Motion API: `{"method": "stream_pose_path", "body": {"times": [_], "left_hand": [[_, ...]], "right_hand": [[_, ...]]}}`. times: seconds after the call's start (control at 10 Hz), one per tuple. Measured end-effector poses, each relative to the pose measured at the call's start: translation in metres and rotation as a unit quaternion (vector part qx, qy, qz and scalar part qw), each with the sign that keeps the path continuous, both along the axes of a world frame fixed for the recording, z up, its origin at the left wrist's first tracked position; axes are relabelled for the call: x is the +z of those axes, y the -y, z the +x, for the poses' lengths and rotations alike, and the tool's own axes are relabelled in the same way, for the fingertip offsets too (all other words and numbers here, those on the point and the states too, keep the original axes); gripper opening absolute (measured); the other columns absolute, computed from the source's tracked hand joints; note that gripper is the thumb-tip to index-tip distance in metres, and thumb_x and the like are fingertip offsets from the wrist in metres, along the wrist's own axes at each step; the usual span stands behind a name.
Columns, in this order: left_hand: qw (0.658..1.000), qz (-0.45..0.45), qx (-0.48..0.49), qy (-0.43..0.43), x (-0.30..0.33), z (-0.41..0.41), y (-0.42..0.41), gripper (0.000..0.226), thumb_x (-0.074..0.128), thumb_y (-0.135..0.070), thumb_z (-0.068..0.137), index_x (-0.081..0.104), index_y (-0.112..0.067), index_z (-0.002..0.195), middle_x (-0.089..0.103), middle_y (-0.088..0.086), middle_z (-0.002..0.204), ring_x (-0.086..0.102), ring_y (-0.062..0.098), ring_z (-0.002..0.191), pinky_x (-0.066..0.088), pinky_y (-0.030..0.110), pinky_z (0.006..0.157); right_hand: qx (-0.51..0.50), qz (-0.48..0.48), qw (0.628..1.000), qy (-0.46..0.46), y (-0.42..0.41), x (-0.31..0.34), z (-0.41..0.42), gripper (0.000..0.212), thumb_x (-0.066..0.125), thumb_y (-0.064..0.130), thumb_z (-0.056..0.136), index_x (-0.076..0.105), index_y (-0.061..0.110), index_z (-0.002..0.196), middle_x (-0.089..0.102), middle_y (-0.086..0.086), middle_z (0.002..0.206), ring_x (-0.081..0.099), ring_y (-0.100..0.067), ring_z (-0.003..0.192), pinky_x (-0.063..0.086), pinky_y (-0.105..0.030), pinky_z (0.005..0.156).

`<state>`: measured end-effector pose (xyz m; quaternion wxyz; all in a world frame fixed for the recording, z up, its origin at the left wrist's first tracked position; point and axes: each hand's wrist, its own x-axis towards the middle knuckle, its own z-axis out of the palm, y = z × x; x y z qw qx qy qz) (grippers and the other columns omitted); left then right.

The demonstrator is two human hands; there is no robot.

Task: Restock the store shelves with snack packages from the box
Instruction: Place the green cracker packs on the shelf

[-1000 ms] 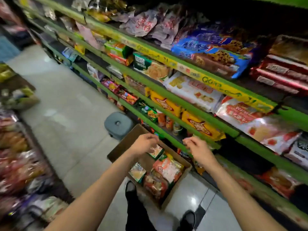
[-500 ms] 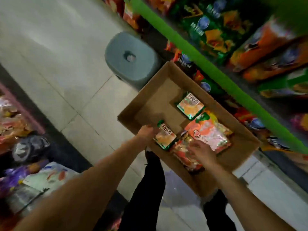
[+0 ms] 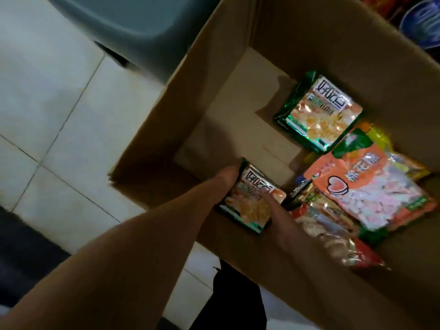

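Cardboard box (image 3: 152, 148) corner: both hands grip green packet (image 3: 250, 201).

- Bare box floor (image 3: 238, 129) at far left: I see open reach.
- Right side: orange packet (image 3: 371, 186), green packet (image 3: 321, 110) block me.
- Grey stool (image 3: 133, 27) crowds the box's outer wall.

A shop floor: cardboard box (image 3: 309, 32) of snack packets (image 3: 319, 110) on tiles (image 3: 47, 91).

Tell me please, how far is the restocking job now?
Done: much of the box floor is bare. In hand: the left hand and the right hand grip a small green packet. Left: another green packet, an orange bag and a red bag.
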<state>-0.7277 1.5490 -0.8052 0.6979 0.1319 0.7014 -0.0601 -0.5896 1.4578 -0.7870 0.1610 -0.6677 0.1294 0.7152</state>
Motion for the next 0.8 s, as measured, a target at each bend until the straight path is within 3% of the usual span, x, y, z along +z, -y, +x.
{"method": "stream_pose_path", "body": {"times": [0.1,0.2,0.3,0.4,0.5,0.6,0.7,0.8], "left_hand": [[0.998,-0.046,0.041,0.009,0.0,-0.002,-0.002,0.056,0.034,-0.05,0.104,0.063,-0.014,0.072,0.068,0.007,0.064,0.058,0.019,0.047,0.043,0.022,0.051],[0.996,-0.046,0.066,0.039,0.022,-0.014,-0.007,0.062,0.031,-0.05,0.104,0.072,-0.004,0.103,0.071,0.023,0.111,0.064,0.032,0.083,0.05,0.038,0.078],[0.991,-0.02,0.121,0.047,0.065,-0.034,-0.019,0.067,0.029,-0.058,0.103,0.073,-0.007,0.108,0.074,0.02,0.11,0.071,0.031,0.089,0.054,0.038,0.086],[0.987,0.003,0.143,0.072,0.126,-0.053,-0.031,0.079,0.027,-0.075,0.095,0.076,-0.014,0.093,0.076,0.018,0.103,0.076,0.031,0.091,0.057,0.035,0.078],[0.977,0.05,0.177,0.11,0.2,-0.057,-0.044,0.089,0.025,-0.082,0.089,0.074,-0.012,0.113,0.074,0.019,0.112,0.072,0.036,0.103,0.059,0.042,0.087],[0.968,0.098,0.191,0.132,0.286,-0.051,-0.055,0.088,0.03,-0.087,0.083,0.065,-0.022,0.131,0.067,0.014,0.13,0.063,0.037,0.12,0.045,0.051,0.109],[0.955,0.157,0.166,0.188,0.382,-0.035,-0.06,0.075,0.034,-0.083,0.085,0.062,-0.033,0.134,0.063,0.005,0.138,0.059,0.03,0.127,0.049,0.042,0.104],[0.94,0.212,0.137,0.23,0.486,-0.004,-0.055,0.048,0.047,-0.07,0.087,0.075,-0.04,0.111,0.072,-0.002,0.124,0.064,0.024,0.121,0.056,0.034,0.091]], "right_hand": [[-0.036,0.027,0.999,-0.017,0.003,-0.015,-0.011,0.073,0.083,0.048,0.068,0.061,0.018,0.13,0.072,-0.013,0.119,0.07,-0.034,0.108,0.053,-0.047,0.096],[-0.023,0.037,0.998,-0.043,-0.004,-0.001,-0.013,0.076,0.09,0.043,0.059,0.064,0.018,0.126,0.072,-0.013,0.118,0.07,-0.034,0.107,0.055,-0.047,0.093],[0.0,0.071,0.997,-0.041,-0.025,0.036,-0.015,0.076,0.091,0.033,0.055,0.065,0.019,0.125,0.073,-0.012,0.117,0.069,-0.035,0.109,0.048,-0.056,0.102],[0.009,0.091,0.996,-0.004,-0.051,0.095,-0.011,0.078,0.09,0.025,0.057,0.06,0.021,0.129,0.074,-0.01,0.114,0.07,-0.035,0.105,0.05,-0.058,0.099],[0.062,0.13,0.989,0.022,-0.083,0.178,-0.001,0.075,0.092,0.037,0.052,0.06,0.033,0.12,0.076,0.007,0.104,0.07,-0.024,0.101,0.053,-0.049,0.094],[0.107,0.17,0.979,0.041,-0.108,0.272,0.024,0.08,0.085,0.048,0.065,0.048,0.033,0.134,0.057,0.014,0.134,0.052,-0.015,0.123,0.041,-0.041,0.104],[0.142,0.194,0.97,0.046,-0.123,0.374,0.053,0.109,0.084,0.059,0.061,0.034,0.027,0.153,0.038,0.005,0.157,0.035,-0.022,0.145,0.028,-0.049,0.117],[0.14,0.239,0.959,0.05,-0.127,0.474,0.088,0.096,0.084,0.057,0.054,0.055,0.024,0.14,0.064,-0.004,0.135,0.063,-0.025,0.121,0.047,-0.046,0.106]]}}
